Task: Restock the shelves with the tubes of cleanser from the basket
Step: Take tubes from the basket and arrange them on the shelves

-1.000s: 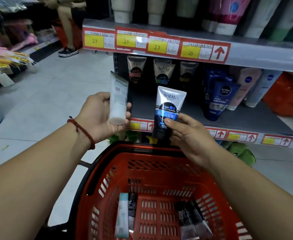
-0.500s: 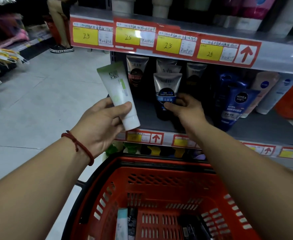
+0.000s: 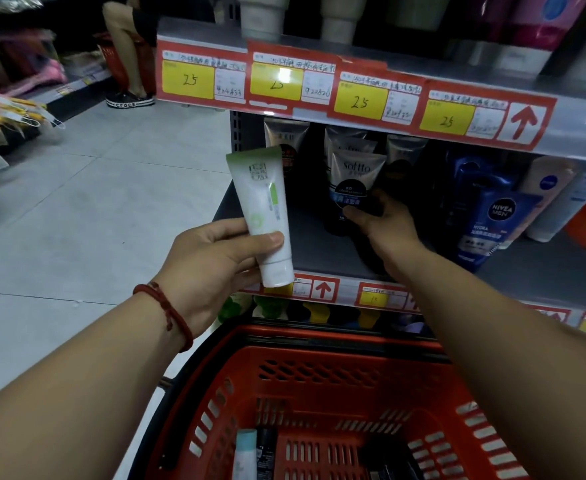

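as the restocking stands, one softto tube is upright on the shelf above and beyond the basket, at the front of a row of like tubes. the right grip is clamped round its dark lower end, thumb across the front, so this placement is judged nearly done but not yet released. the left grip is clamped on a green-and-white tube, cap down and leaning a little, held in the air above the basket's far left corner, just short of the shelf; it awaits its place. at the basket's near edge a pale blue tube and a dark tube lie on its floor, with more dark shapes to their right, too cropped to count. the task is thus under way, with at least three tubes left. against the frame one second earlier: the softto tube, then held in the air over the basket's far rim, now stands on the shelf in its row; the green-and-white tube, then edge-on, now shows its printed face; the view is nearer the shelf, and less of the basket shows.
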Motion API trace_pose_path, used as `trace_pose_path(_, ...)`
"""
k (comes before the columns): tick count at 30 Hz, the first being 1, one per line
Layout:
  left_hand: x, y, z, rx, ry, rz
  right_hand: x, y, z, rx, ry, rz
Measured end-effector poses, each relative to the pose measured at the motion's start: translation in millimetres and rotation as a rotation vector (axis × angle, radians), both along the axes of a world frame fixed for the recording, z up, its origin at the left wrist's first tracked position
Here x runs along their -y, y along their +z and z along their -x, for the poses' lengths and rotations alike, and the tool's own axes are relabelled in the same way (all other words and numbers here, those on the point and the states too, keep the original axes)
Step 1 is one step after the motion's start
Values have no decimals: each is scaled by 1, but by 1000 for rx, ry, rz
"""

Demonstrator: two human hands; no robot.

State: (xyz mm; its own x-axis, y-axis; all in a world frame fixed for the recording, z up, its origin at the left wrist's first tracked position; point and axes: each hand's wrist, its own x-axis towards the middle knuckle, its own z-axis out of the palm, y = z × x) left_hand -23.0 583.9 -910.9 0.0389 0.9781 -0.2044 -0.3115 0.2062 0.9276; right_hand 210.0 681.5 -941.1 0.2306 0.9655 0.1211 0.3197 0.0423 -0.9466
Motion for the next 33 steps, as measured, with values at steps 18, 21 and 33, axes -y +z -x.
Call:
trace_pose_path(18,26,19,-19,-115,-19,-64,53,32,0,112,31,12)
trace_pose_path(21,46,27,-32,-116,-41,-82,88,47,-1,133,109,-4)
trace_pose_path(33,100,69,-91,-154,-127,-221,204,124,-58,9,456,11)
